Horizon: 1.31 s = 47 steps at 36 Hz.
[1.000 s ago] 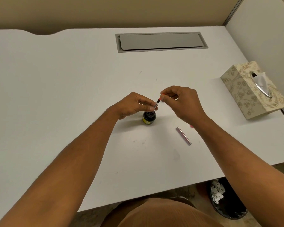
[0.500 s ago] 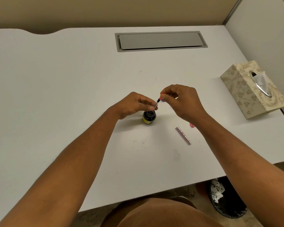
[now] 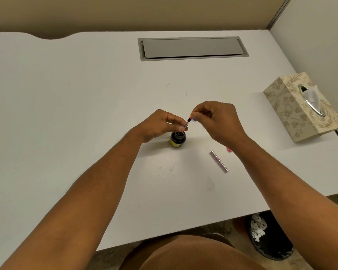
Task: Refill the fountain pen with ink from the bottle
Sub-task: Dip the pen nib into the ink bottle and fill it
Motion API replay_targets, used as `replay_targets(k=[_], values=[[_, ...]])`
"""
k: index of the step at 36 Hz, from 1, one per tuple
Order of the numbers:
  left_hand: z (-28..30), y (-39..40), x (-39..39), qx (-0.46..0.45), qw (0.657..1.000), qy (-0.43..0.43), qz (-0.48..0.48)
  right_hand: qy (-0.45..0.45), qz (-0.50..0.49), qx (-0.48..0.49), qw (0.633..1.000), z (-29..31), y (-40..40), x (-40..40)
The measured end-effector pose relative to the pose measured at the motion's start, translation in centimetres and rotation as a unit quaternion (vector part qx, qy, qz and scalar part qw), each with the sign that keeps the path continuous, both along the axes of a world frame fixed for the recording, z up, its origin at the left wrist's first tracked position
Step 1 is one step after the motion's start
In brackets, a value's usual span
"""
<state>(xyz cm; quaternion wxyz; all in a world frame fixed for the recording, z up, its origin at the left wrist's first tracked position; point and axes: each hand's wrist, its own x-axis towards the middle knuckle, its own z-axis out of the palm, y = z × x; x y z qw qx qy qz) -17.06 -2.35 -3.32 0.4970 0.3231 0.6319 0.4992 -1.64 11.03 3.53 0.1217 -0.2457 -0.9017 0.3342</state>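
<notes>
A small dark ink bottle (image 3: 177,140) with a yellow label stands open on the white desk (image 3: 86,114). Just above its mouth my left hand (image 3: 160,124) pinches the lower end of the pen's thin clear converter section (image 3: 187,123), which tilts up to the right. My right hand (image 3: 216,118) pinches its red upper end between thumb and fingertips. The nib end is hidden behind my left fingers at the bottle's mouth. A silvery pen barrel (image 3: 219,161) lies on the desk to the right of the bottle.
A patterned tissue box (image 3: 300,108) sits at the desk's right edge. A grey cable hatch (image 3: 191,48) is set into the desk at the back. A small pink item (image 3: 229,150) peeks out beside my right wrist. A waste bin (image 3: 269,236) stands below the desk's front edge.
Both hands hold almost the same pose over the bottle. My right fingertips shift slightly at the pen's red end.
</notes>
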Motion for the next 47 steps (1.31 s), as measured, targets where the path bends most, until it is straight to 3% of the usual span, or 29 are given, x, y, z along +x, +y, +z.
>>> replay_targets(k=[13, 47], values=[[-0.31, -0.04, -0.18, 0.004, 1.000, -0.018, -0.005, 0.007, -0.008, -0.058, 0.998, 0.13, 0.39, -0.04], [0.02, -0.11, 0.02, -0.003, 1.000, -0.006, -0.025, 0.009, -0.003, -0.026, 1.000, 0.07, -0.12, 0.15]])
